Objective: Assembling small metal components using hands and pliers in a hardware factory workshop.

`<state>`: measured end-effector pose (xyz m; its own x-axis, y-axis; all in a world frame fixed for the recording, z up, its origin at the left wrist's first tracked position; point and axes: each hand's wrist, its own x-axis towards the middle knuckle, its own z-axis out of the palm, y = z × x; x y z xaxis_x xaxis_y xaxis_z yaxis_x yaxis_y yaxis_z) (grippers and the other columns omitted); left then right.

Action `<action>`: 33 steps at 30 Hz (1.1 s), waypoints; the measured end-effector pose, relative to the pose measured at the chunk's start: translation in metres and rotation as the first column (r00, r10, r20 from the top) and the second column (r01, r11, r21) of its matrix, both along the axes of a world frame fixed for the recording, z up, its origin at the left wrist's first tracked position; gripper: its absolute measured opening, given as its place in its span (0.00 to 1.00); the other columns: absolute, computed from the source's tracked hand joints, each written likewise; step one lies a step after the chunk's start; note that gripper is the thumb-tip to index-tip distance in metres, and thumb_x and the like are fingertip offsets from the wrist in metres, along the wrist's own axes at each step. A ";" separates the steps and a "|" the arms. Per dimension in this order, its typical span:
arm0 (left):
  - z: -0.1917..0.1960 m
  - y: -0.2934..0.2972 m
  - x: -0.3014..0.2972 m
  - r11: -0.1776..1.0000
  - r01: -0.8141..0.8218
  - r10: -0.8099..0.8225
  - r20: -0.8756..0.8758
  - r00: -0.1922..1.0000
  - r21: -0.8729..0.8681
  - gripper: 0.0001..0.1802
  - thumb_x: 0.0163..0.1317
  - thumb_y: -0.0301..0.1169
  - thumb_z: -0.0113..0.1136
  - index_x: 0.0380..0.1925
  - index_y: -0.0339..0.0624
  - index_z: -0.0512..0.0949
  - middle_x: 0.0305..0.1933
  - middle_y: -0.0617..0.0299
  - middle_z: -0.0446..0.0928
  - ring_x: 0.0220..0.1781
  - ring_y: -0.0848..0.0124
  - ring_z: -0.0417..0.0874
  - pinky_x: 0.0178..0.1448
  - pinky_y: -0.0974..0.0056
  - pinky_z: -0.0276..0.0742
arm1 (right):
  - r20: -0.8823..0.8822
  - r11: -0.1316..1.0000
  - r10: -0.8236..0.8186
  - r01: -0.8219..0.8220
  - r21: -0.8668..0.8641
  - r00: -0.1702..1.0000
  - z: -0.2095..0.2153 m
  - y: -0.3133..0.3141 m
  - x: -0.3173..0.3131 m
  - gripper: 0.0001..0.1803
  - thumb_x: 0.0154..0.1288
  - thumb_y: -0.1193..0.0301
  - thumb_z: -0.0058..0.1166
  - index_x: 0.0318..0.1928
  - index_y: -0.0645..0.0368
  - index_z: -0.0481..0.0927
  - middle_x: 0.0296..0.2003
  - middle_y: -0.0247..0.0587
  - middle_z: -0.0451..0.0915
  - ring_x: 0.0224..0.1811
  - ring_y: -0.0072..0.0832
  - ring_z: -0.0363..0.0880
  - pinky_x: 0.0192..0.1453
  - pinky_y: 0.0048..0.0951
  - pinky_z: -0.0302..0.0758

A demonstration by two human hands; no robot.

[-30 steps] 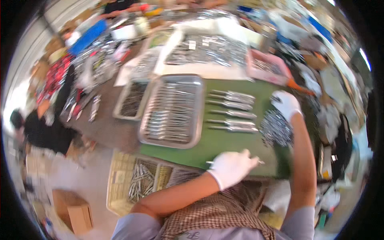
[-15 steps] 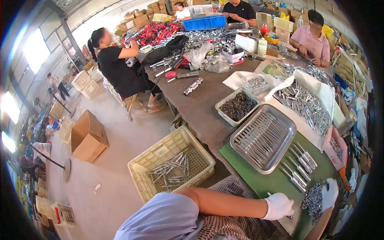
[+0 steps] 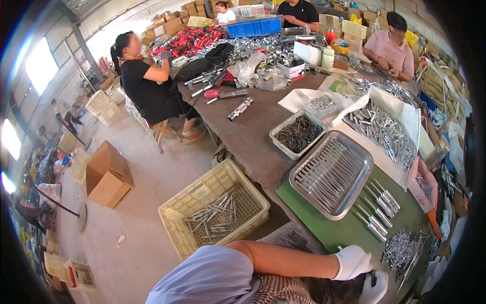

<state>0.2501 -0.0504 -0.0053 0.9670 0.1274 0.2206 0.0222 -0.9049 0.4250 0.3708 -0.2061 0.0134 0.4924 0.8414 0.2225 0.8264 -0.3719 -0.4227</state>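
Note:
In a white glove, my left hand (image 3: 353,262) is closed over the green mat (image 3: 298,200); the end of a slim metal part (image 3: 339,248) pokes out beside the fingers. Just below it is my right hand (image 3: 373,289), also gloved, its fingertips pinched close against the left hand. Whatever lies between those fingertips is hidden. To the right of my hands is a heap of small shiny metal pieces (image 3: 398,250), with thin metal rods (image 3: 415,259) alongside. Several silver cylinders with thin shafts (image 3: 373,225) lie in rows farther up the mat.
A steel tray (image 3: 362,161) of thin rods and a tub of dark pins (image 3: 297,134) stand beyond. A white-lined box (image 3: 385,129) holds metal parts. A yellow crate (image 3: 174,223) with metal parts stands left, below table height. Other people sit around the table.
My right hand has moved left from the heap of small pieces to beside my left hand, uncovering the thin rods. My left hand stays nearly in place.

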 end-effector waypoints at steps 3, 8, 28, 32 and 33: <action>-0.010 -0.009 0.007 1.000 0.021 -0.021 0.042 0.999 0.002 0.07 0.55 0.30 0.59 0.33 0.41 0.80 0.33 0.49 0.78 0.31 0.53 0.85 0.34 0.51 0.81 | 0.096 0.988 -0.096 0.083 0.130 0.991 -0.036 -0.016 0.003 0.05 0.55 0.81 0.57 0.35 0.65 0.78 0.32 0.49 0.76 0.33 0.45 0.77 0.41 0.39 0.75; 0.014 0.009 -0.004 0.999 0.029 -0.028 0.018 0.999 -0.041 0.09 0.62 0.31 0.52 0.39 0.44 0.78 0.34 0.49 0.77 0.32 0.54 0.85 0.34 0.51 0.81 | 0.057 0.989 -0.139 0.135 0.058 0.989 -0.003 -0.004 -0.016 0.14 0.57 0.74 0.62 0.46 0.61 0.85 0.40 0.50 0.83 0.39 0.48 0.83 0.46 0.39 0.79; 0.024 0.012 -0.006 0.990 -0.021 0.034 -0.091 0.995 0.139 0.10 0.62 0.36 0.59 0.44 0.59 0.80 0.27 0.60 0.72 0.21 0.59 0.80 0.23 0.56 0.77 | 0.002 0.935 -0.344 0.342 0.089 0.939 -0.009 0.029 0.022 0.08 0.55 0.71 0.66 0.36 0.56 0.84 0.33 0.40 0.79 0.34 0.39 0.80 0.39 0.34 0.76; 0.025 0.013 -0.004 0.989 -0.019 0.035 -0.107 0.994 0.146 0.10 0.63 0.36 0.59 0.44 0.59 0.80 0.26 0.59 0.71 0.21 0.59 0.80 0.23 0.56 0.77 | 0.001 0.928 -0.366 0.365 0.076 0.930 -0.015 0.022 0.023 0.08 0.55 0.69 0.66 0.35 0.54 0.84 0.32 0.40 0.78 0.34 0.39 0.80 0.39 0.35 0.76; 0.025 0.014 -0.003 0.989 -0.017 0.033 -0.110 0.993 0.145 0.10 0.63 0.36 0.59 0.44 0.59 0.80 0.26 0.59 0.71 0.21 0.59 0.80 0.23 0.56 0.77 | -0.001 0.927 -0.369 0.368 0.073 0.930 -0.015 0.021 0.023 0.08 0.55 0.69 0.66 0.35 0.54 0.84 0.32 0.40 0.78 0.34 0.39 0.80 0.39 0.35 0.76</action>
<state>0.2468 -0.0366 0.0202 0.9836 0.1265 0.1286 0.0856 -0.9548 0.2847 0.3936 -0.1852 -0.0014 0.7614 0.5833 0.2828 0.6424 -0.6203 -0.4500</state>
